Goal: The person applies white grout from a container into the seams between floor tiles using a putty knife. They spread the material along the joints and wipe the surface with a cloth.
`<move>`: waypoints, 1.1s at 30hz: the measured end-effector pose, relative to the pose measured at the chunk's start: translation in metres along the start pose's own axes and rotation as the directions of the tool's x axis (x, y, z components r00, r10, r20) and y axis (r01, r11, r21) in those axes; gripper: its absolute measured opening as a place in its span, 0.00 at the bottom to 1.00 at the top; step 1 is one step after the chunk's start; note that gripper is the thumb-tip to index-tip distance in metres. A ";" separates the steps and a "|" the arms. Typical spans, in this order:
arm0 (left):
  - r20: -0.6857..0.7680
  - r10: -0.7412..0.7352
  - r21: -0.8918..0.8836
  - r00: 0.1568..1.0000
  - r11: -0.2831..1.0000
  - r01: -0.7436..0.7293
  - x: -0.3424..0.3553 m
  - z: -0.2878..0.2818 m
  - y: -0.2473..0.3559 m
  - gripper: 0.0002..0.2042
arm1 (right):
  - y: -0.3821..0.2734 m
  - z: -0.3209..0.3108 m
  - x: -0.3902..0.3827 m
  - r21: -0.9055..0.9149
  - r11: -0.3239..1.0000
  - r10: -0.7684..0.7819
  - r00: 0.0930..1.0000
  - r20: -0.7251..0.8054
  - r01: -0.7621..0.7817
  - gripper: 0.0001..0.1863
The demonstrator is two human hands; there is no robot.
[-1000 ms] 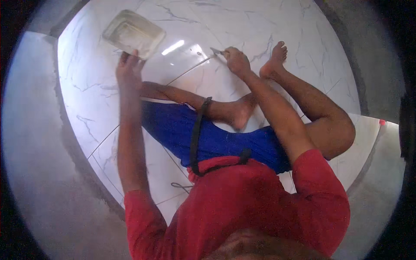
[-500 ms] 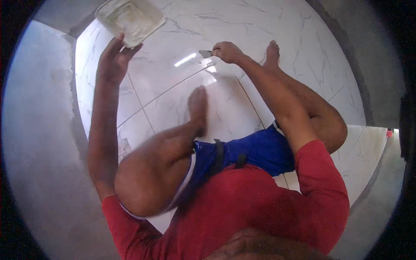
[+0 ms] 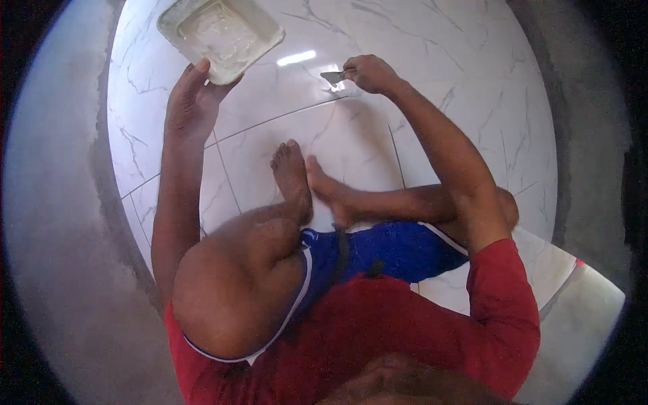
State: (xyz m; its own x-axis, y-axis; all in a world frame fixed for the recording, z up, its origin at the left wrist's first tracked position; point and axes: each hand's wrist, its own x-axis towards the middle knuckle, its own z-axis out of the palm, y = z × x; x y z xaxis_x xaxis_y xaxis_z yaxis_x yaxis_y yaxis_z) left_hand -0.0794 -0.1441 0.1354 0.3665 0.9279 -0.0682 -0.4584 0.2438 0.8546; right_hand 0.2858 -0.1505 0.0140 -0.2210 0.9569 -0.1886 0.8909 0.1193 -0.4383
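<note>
My left hand (image 3: 199, 101) is closed on the near corner of a pale, square plastic tub (image 3: 260, 47), its thumb over the rim. The tub is tilted so that its inside faces me, and a whitish paste (image 3: 219, 34) coats the bottom. Over the tiled floor, to the right of the tub, my right hand (image 3: 370, 73) grips a small putty knife (image 3: 332, 77) by its handle. The blade points left toward the tub, apart from it. The fingers wrapped round the handle hide most of it.
White marbled floor tiles (image 3: 270, 125) with thin dark joints spread around me. Grey cement walls (image 3: 61, 202) rise at left and right. My bare feet (image 3: 291, 172) and folded legs lie between my arms. A small red thing (image 3: 580, 262) shows at the far right edge.
My right leg has folded inward, bringing that foot beside the left one. The tub in my left hand and the putty knife in my right appear slightly farther right, with the whole view shifted.
</note>
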 end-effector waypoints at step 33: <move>-0.374 -0.101 -0.174 0.922 0.984 0.037 -0.091 -0.028 -0.066 0.34 | -0.024 -0.007 -0.037 -0.534 0.745 -0.238 0.906 0.349 0.401 0.06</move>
State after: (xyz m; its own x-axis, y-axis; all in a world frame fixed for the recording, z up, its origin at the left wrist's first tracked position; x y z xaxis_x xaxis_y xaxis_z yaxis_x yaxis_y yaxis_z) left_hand -0.1048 -0.2365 0.0710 0.0809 0.9363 -0.3418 -0.5783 0.3234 0.7490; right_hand 0.2756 -0.1866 0.0377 -0.5506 0.7465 -0.3737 0.7867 0.6137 0.0670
